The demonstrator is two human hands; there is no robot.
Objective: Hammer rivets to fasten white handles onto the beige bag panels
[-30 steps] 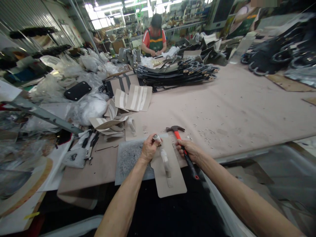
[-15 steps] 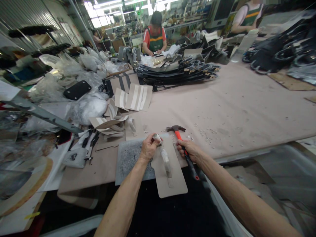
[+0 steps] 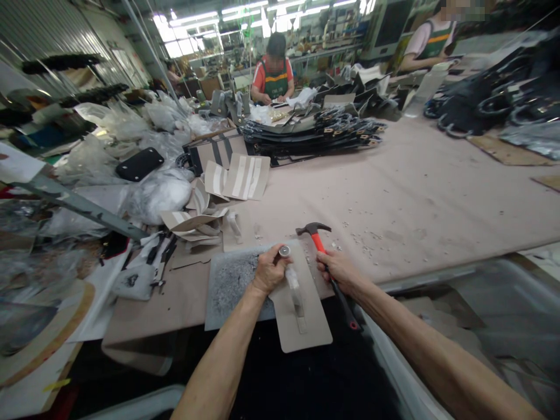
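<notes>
My left hand [image 3: 268,272] grips a short metal punch [image 3: 284,251], held upright with its round top showing, over a tan cut piece [image 3: 301,306]. That piece lies across a grey pitted cutting pad [image 3: 227,286] and sticks out past the table's front edge. A clear-wrapped strip [image 3: 295,289] runs down the middle of the tan piece. My right hand [image 3: 339,270] holds a claw hammer [image 3: 321,245] by its red and black handle. The hammer's head sits low, just right of the punch.
Tan pieces with white stripes [image 3: 238,175] lie behind the pad. Clear plastic bags [image 3: 153,195] crowd the left. A stack of black bag parts [image 3: 312,134] sits mid-table. Two people in aprons [image 3: 275,76] work at the far end. Small white punchings [image 3: 363,236] dot the tabletop.
My view has tipped slightly, so everything sits a little lower in the picture. The punch now stands more upright in my left hand. The hammer stays low beside it.
</notes>
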